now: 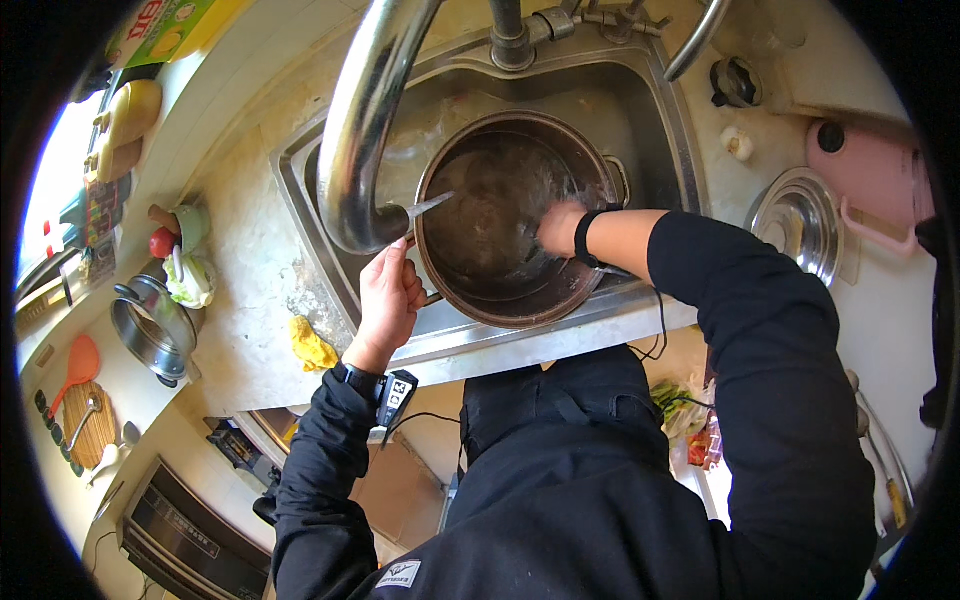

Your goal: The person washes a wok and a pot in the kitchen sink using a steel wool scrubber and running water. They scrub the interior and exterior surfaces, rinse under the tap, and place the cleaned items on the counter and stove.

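A wide metal pot (470, 270) with a dark brown inside sits in the steel sink (680, 150), with water in it. The curved faucet spout (350, 160) hangs over its left side, and water streams from it into the pot. My left hand (390, 295) has its fingers closed on the pot's left handle, just below the spout's tip. My right hand (560, 230) reaches into the pot on the right side; the water is splashed and blurred around it, so its fingers and anything in them are hidden.
At the left are a lidded steel pot (150, 330), a yellow cloth (313, 342), greens (190, 280) and an orange spatula (78, 365). At the right are a garlic bulb (738, 142), a steel bowl (790, 225) and a pink container (860, 160).
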Demonstrator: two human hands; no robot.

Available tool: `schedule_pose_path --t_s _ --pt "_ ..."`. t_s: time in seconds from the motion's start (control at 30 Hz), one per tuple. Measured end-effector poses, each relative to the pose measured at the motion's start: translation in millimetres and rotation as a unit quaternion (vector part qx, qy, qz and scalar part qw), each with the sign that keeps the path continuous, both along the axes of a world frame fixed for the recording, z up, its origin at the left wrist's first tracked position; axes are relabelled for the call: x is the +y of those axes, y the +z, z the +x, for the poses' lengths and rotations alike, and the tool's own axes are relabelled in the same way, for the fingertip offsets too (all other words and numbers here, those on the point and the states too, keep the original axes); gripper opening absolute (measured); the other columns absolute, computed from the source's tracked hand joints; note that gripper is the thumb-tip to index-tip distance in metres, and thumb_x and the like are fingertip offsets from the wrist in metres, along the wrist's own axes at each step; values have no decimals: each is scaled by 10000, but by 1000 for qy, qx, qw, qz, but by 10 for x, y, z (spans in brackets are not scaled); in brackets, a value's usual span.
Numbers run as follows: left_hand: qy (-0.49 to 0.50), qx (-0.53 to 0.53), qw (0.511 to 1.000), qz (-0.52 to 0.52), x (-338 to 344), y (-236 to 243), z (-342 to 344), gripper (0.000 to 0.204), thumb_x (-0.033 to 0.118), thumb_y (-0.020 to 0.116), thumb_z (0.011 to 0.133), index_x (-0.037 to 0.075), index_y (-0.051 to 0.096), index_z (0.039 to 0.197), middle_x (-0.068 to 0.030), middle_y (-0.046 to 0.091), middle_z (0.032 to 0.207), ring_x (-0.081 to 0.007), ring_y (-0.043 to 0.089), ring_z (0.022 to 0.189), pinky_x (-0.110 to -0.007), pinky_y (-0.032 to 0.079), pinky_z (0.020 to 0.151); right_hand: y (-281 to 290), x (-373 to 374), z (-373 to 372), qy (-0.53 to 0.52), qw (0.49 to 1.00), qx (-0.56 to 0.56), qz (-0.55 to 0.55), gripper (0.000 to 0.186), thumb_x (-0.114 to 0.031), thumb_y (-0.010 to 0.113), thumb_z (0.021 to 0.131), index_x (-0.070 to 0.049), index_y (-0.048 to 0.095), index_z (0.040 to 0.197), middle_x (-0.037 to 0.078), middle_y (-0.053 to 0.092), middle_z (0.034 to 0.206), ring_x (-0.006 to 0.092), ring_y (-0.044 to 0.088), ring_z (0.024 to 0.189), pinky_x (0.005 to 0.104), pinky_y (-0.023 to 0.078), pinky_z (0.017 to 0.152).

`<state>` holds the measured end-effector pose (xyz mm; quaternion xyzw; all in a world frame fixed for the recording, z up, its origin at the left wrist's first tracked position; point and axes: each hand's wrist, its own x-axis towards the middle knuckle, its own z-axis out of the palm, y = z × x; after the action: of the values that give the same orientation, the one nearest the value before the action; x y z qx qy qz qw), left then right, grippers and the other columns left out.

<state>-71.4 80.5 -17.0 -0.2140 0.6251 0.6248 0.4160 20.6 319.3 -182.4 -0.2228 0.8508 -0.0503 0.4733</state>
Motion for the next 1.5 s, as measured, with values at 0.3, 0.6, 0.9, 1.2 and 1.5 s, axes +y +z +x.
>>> schedule_pose_path --t_s 0.3,0.6,0.9,1.2,1.5 --pt "-11 2 1000 -12 150 -47 39 227 307 509 1040 103 577 966 84 271 585 -47 242 454 -226 209 422 486 884 -331 83 865 494 20 179 -249 601 805 -184 767 821 -21 596 1015 202 473 1087 327 369 901" --pt "-8 1 1000 6 172 -5 42 210 300 519 1036 123 550 927 85 277 579 -45 245 450 -228 209 414 776 849 -242 64 918 389 43 186 -226 608 777 -141 765 829 14 609 1040 221 487 1084 337 401 871" --pt "-2 11 1000 6 135 -28 81 259 309 518 1036 62 594 1059 79 279 575 -47 246 451 -231 217 418 927 833 -11 -20 954 294 55 165 -201 617 776 -122 754 824 41 611 1146 259 516 1129 375 486 827" --pt "-4 11 1000 -1 131 -21 39 259 304 522 1035 60 600 1074 78 278 568 -47 239 444 -232 209 414 861 1009 -148 -190 911 364 38 158 -111 608 808 -62 696 929 116 614 1082 305 630 971 426 572 736" --pt "-5 17 1000 -20 184 14 52 187 303 529 1030 127 564 976 88 277 563 -45 236 439 -230 199 415 340 119 -46 -243 916 316 -46 219 -108 586 827 -53 710 998 152 634 1090 333 660 922 417 571 753"
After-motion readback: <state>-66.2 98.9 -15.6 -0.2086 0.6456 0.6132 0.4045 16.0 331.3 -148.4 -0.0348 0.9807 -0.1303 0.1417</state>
